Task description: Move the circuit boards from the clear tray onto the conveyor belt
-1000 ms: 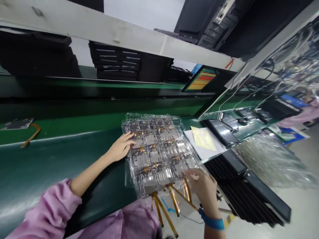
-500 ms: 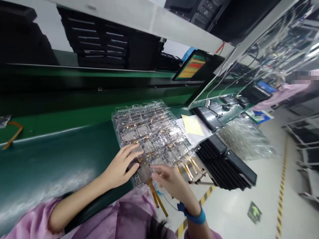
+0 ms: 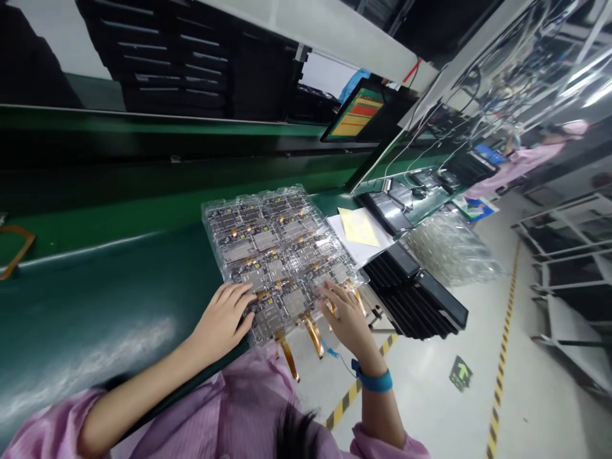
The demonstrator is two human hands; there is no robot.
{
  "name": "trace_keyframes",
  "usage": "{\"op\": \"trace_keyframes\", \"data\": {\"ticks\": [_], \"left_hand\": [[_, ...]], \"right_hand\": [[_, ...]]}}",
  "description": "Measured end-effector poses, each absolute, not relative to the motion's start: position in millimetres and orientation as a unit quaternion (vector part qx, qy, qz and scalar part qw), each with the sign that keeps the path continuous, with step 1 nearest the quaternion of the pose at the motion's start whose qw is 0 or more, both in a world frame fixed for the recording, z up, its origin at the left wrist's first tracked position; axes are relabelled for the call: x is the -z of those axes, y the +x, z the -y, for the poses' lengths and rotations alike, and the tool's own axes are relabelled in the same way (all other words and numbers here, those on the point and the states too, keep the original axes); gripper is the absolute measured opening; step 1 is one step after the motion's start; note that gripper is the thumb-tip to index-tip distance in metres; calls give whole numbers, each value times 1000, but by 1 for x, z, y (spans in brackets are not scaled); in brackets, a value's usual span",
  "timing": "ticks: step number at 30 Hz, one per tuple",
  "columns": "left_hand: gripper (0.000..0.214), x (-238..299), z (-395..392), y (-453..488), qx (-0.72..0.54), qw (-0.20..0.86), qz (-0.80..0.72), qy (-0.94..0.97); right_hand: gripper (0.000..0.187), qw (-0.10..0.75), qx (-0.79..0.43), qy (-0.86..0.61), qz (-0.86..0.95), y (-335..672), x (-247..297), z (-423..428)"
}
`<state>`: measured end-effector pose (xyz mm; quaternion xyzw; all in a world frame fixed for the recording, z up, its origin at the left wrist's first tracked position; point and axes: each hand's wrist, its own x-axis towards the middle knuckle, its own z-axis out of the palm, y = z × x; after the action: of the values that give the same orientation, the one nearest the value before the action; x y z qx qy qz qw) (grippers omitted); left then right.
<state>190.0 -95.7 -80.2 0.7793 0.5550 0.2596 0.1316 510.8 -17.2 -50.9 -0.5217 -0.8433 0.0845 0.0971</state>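
A clear plastic tray [image 3: 208, 223] holds rows of circuit boards [image 3: 293, 299] with grey metal shields. Orange flex cables [image 3: 313, 335] hang over its near edge. My left hand [image 3: 222, 319] lies along the tray's left front corner, fingers stretched out and fingertips on the boards there. On the near right side, my right hand [image 3: 347, 319] rests its spread fingers over boards and cables. It has a blue wrist strap [image 3: 375, 381] with a thin cord. Neither hand is closed round anything.
Right of the tray lie a yellow paper [image 3: 357, 227] on white sheets and a stack of black panels [image 3: 411, 293]. Beyond them is a pile of clear plastic trays [image 3: 452, 252]. A monitor [image 3: 356, 115] stands behind; a person in pink [image 3: 519, 167] is farther off.
My right hand has moved right along the tray's front, off the nearest board. My left hand stays at the left corner. The whole view has shifted slightly.
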Motion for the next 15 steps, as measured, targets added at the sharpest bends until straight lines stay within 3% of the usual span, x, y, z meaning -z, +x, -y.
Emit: {"op": "trace_keyframes", "data": {"ticks": [4, 9, 15], "left_hand": [[32, 86, 90, 181, -282, 134, -572, 758], [57, 102, 60, 164, -295, 111, -621, 717], [66, 91, 68, 144, -312, 175, -608, 709]], "right_hand": [[40, 101, -71, -526, 842, 507, 50, 17], [41, 96, -91, -511, 850, 519, 55, 5], [43, 125, -129, -494, 851, 530, 46, 4]]}}
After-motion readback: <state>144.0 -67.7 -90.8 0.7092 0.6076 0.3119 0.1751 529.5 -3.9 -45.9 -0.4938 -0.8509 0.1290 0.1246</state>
